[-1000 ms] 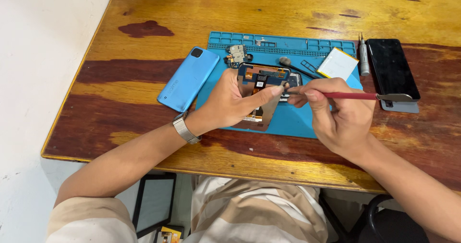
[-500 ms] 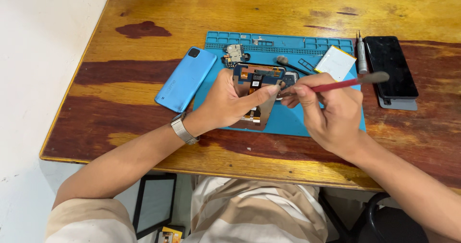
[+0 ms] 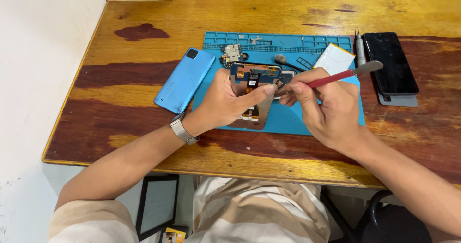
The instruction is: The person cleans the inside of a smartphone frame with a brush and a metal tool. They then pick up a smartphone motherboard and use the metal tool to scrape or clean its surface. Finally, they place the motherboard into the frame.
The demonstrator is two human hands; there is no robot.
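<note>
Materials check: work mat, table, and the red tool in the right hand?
Mat: looks like matte blue silicone or rubber, with moulded compartments along its far edge. Table: wood, glossy varnish worn in dark patches, grain visible. Tool: red shaft, probably plastic, with a flat grey end that looks metal; held by the right hand.

Just 1 view: the camera sits on the person's head, looking steeply down and forward over the wooden table [image 3: 144, 12], near enough that the blue work mat [image 3: 288, 120] sits centre-frame, their lap below it.

A blue back cover [image 3: 185, 80] lies on the wooden counter [image 3: 144, 17], left of the mat. A black phone [image 3: 389, 63] rests at the right, a screwdriver [image 3: 359, 48] beside it.
</note>
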